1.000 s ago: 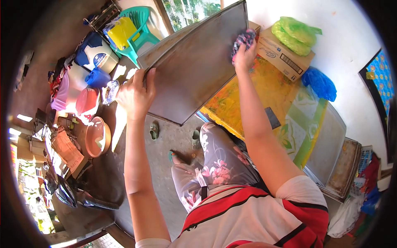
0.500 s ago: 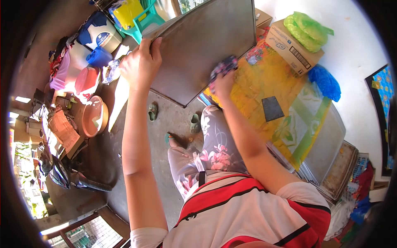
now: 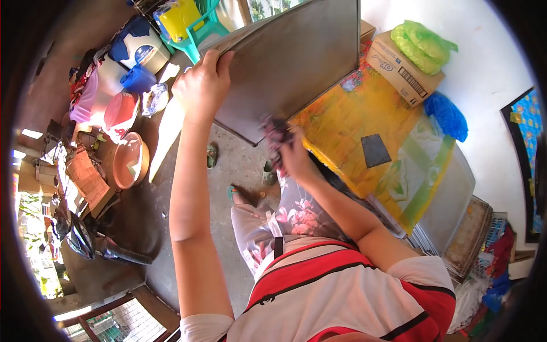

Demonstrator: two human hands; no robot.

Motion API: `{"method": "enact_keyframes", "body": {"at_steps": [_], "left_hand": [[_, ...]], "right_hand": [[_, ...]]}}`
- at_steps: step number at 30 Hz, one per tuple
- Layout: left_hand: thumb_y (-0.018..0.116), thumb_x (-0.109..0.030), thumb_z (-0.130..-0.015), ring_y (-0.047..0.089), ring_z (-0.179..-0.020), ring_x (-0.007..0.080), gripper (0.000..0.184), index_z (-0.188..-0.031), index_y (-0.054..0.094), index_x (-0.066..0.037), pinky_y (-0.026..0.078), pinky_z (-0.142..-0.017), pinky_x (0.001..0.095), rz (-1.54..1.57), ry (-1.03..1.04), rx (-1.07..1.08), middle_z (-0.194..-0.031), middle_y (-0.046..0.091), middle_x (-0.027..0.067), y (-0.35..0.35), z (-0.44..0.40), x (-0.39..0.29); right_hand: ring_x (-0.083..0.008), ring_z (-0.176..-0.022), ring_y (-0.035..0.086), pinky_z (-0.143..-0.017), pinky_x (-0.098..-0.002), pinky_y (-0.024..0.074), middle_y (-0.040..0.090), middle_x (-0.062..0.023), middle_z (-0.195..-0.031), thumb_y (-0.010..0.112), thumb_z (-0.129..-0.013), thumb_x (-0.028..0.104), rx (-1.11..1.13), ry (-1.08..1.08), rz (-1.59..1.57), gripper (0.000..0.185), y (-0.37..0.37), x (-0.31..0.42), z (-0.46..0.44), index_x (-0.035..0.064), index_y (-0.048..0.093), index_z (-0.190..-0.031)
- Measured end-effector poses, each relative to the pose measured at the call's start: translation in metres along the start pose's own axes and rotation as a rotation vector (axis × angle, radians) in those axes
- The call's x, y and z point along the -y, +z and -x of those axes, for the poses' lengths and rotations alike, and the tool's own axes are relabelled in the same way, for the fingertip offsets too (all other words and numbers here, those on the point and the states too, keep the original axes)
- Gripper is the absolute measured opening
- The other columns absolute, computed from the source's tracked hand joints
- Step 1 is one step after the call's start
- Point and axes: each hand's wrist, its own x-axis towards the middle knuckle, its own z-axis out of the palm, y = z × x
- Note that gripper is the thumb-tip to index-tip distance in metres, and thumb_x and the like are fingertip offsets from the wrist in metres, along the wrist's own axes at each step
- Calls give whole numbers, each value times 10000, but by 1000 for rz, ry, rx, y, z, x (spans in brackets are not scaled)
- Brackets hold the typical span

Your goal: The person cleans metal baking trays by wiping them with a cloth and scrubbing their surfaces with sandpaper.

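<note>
My left hand (image 3: 202,85) grips the left edge of a large grey metal tray (image 3: 293,68), its thumb over the near face. The tray is held up and tilted, with its lowest corner above the floor. In my right hand (image 3: 295,155) is a bunched dark cloth (image 3: 276,137) with a pink pattern, blurred by motion. The cloth is at the tray's lower corner; whether it touches the metal I cannot tell. To the right, a table with a yellow patterned cover (image 3: 342,134) carries a small dark flat plate (image 3: 376,150).
A cardboard box (image 3: 399,68) bearing a green plastic bag (image 3: 421,48) stands by the wall, near a blue bag (image 3: 447,117). More trays (image 3: 467,233) are stacked at right. Basins (image 3: 130,162) and a teal chair (image 3: 196,37) are at left. Green clogs (image 3: 212,155) lie on the floor.
My right hand and the cloth have moved left and down, from the tray's lower right edge to its bottom corner. The tray and my left hand have shifted slightly right.
</note>
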Motion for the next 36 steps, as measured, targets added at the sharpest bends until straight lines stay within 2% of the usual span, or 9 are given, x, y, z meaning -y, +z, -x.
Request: {"method": "enact_keyframes", "body": {"at_steps": [2, 5, 11, 15, 18, 29, 32, 35, 36], "left_hand": [[645, -455, -883, 602, -423, 266, 329, -715, 580, -180, 460, -393, 379, 15, -11, 21, -498, 595, 68, 1, -1, 3], [643, -456, -884, 608, -430, 268, 329, -717, 582, -179, 461, -393, 383, 6, -13, 38, -502, 599, 70, 4, -5, 1], [647, -441, -887, 613, -453, 285, 328, -723, 585, -164, 460, -416, 396, 82, 10, 66, -512, 601, 71, 1, -12, -2], [654, -426, -887, 611, -457, 293, 327, -722, 585, -153, 458, -423, 400, 98, 12, 131, -514, 598, 75, -9, -17, -5], [655, -419, -890, 603, -453, 288, 328, -717, 590, -148, 454, -425, 396, 100, 15, 139, -513, 589, 81, -8, -17, -4], [604, -451, -914, 607, -446, 293, 400, -680, 578, -128, 467, -420, 407, 149, 17, 144, -486, 576, 94, -14, -17, -17], [557, -487, -936, 611, -453, 294, 454, -668, 579, -122, 469, -428, 427, 136, -7, 152, -485, 575, 94, -16, -18, -19], [452, -507, -986, 637, -529, 324, 466, -769, 641, -140, 482, -489, 434, 122, -56, 262, -552, 606, 131, -22, -21, -25], [452, -510, -984, 636, -518, 324, 484, -742, 629, -129, 482, -480, 439, 141, -59, 237, -546, 607, 129, -22, -22, -25]], "right_hand": [[-270, -1009, 591, -934, -403, 463, 588, -123, -1183, 548, -890, 136, -170, -91, -397, 536, -29, 4, -38, 13, 339, -1367], [-199, -1070, 563, -919, -342, 465, 539, -121, -1263, 554, -902, 125, -574, -166, -127, 541, -94, -57, -124, -12, 340, -1379], [-238, -889, 655, -818, -363, 522, 663, -100, -1065, 577, -914, 240, -359, 181, -355, 406, -187, -84, -252, -42, 572, -1207], [-208, -728, 651, -688, -366, 526, 678, -85, -883, 602, -900, 247, -566, 298, -340, 362, -194, 4, -257, -99, 632, -1002], [-188, -744, 644, -697, -348, 516, 676, -90, -885, 613, -891, 247, -440, 82, -447, 352, -191, 22, -271, -92, 636, -982], [-116, -753, 602, -715, -284, 488, 676, -59, -846, 680, -807, 199, -397, -475, -170, 322, -139, 175, -259, -51, 674, -1011], [-204, -815, 653, -799, -329, 501, 695, -113, -901, 694, -790, 246, -351, -569, 30, 383, -107, 175, -237, -10, 671, -1074], [-336, -980, 625, -879, -403, 488, 629, -160, -1075, 700, -765, 275, -455, -807, 347, 489, -62, 157, -207, -7, 625, -1157], [-337, -1011, 606, -871, -413, 492, 619, -146, -1089, 708, -751, 261, -416, -818, 368, 504, -48, 157, -191, 11, 615, -1179]]}}
